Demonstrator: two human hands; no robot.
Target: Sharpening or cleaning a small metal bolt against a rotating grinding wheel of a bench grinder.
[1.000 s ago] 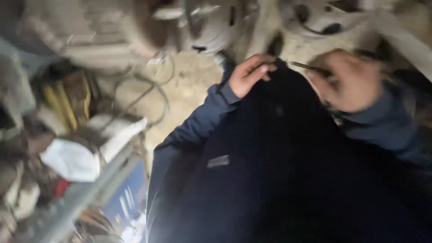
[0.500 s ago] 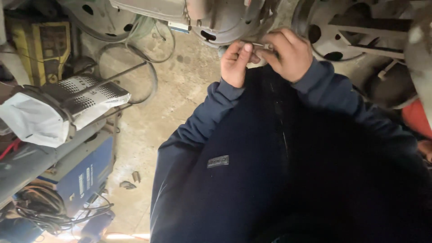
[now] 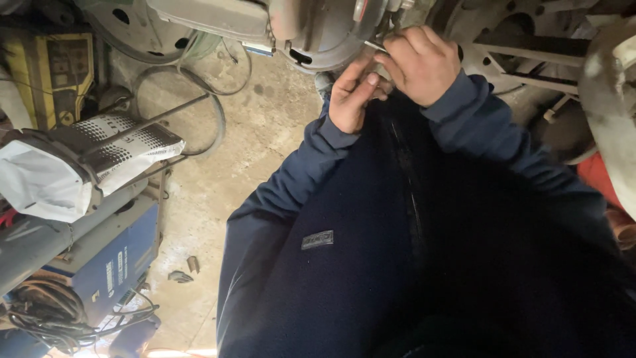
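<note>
Both my hands work close together at the underside of a round grey metal housing (image 3: 324, 33) at the top of the view. My right hand (image 3: 421, 63) is closed around a thin metal tool (image 3: 373, 45) whose tip pokes out toward the housing. My left hand (image 3: 351, 93) sits just below and left of it, fingers curled, fingertips touching the housing's edge beside the tool. What the left fingers hold, if anything, is hidden. Dark blue sleeves and a dark blue jacket fill the lower right.
A steel wheel rim (image 3: 523, 40) stands at the top right. On the left are a yellow machine (image 3: 56, 73), a white and black patterned bag (image 3: 99, 159), a blue box-shaped machine (image 3: 109, 262) with coiled cables (image 3: 63, 318), and hoses (image 3: 192, 106) on the concrete floor.
The view has steadied from a blur. Both hands rose and came together at the housing; the right hand moved left to meet the left.
</note>
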